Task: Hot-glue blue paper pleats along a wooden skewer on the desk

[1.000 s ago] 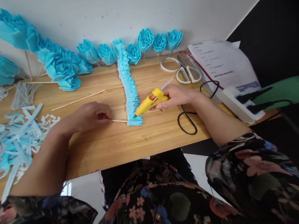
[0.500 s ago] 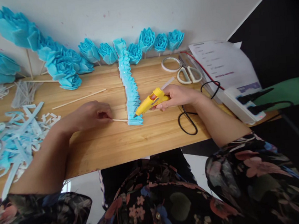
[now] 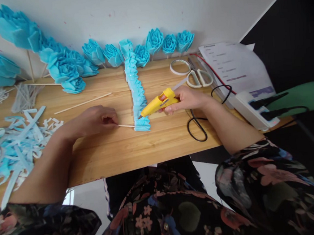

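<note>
My left hand (image 3: 94, 118) pinches a thin wooden stick (image 3: 126, 126) that lies on the wooden table (image 3: 121, 149), its far end touching the near end of a long pleated blue paper strip (image 3: 136, 90). My right hand (image 3: 189, 98) grips a yellow glue gun (image 3: 158, 102). The gun's nozzle points down-left, just above the lower part of the strip.
Blue paper flowers (image 3: 66, 68) line the wall at the back. Blue paper scraps (image 3: 9, 143) pile up at the left. A loose stick (image 3: 82, 103), a tape roll (image 3: 179, 66), scissors (image 3: 198, 77), papers (image 3: 234, 68), a white power strip (image 3: 254, 110) and a black cord (image 3: 197, 127) also lie around.
My right hand has lifted the glue gun a little up the strip, away from its near end. My left hand has stayed on the stick.
</note>
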Motion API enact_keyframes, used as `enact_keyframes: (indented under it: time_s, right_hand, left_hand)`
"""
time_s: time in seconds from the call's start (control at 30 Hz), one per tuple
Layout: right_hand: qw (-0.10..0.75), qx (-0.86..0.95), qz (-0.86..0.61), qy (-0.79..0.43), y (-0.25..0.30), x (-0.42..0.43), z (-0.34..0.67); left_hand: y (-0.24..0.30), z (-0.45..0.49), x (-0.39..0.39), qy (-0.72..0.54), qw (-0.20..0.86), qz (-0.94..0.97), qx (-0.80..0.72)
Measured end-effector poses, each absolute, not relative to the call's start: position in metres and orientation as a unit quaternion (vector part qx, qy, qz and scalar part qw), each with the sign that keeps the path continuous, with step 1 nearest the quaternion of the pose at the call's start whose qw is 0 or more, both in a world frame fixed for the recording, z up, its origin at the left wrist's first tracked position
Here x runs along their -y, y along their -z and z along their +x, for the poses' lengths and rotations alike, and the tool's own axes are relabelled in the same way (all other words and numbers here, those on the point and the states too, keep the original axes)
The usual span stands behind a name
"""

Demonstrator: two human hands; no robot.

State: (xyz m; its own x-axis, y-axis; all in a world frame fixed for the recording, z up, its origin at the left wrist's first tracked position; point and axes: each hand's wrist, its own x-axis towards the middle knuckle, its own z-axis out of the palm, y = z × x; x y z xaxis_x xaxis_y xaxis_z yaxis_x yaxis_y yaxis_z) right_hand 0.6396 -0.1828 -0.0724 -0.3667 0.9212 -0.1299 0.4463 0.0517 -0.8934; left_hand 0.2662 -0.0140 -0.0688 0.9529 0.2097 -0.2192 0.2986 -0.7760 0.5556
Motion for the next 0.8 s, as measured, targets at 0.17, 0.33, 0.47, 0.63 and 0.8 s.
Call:
enact_keyframes:
  time_s: [0.17, 0.33, 0.47, 0.63, 0.8]
  right_hand:
    - [0.226, 0.681, -0.505, -0.48, 0.0668, 0.1831, 0.6433]
    - [0.186, 0.691, -0.52, -0.467, 0.0671, 0.1822, 0.6406]
    - [0.188, 0.696, -0.515, -0.464, 0.0689, 0.1817, 0.6413]
    - [0.184, 0.694, -0.514, -0.47, 0.0699, 0.1816, 0.6423]
    - [0.182, 0.69, -0.522, -0.467, 0.0689, 0.1824, 0.6416]
  left_hand:
    - [0.068, 0.2675, 0.0155, 0.064, 0.297, 0.943, -0.132]
    - [0.065, 0.2693, 0.0168, 0.074, 0.291, 0.944, -0.137]
    - [0.0649, 0.269, 0.0161, 0.081, 0.289, 0.944, -0.138]
    - [0.0661, 0.2679, 0.0155, 0.079, 0.289, 0.945, -0.128]
    - [0.0668, 0.2677, 0.016, 0.077, 0.288, 0.945, -0.135]
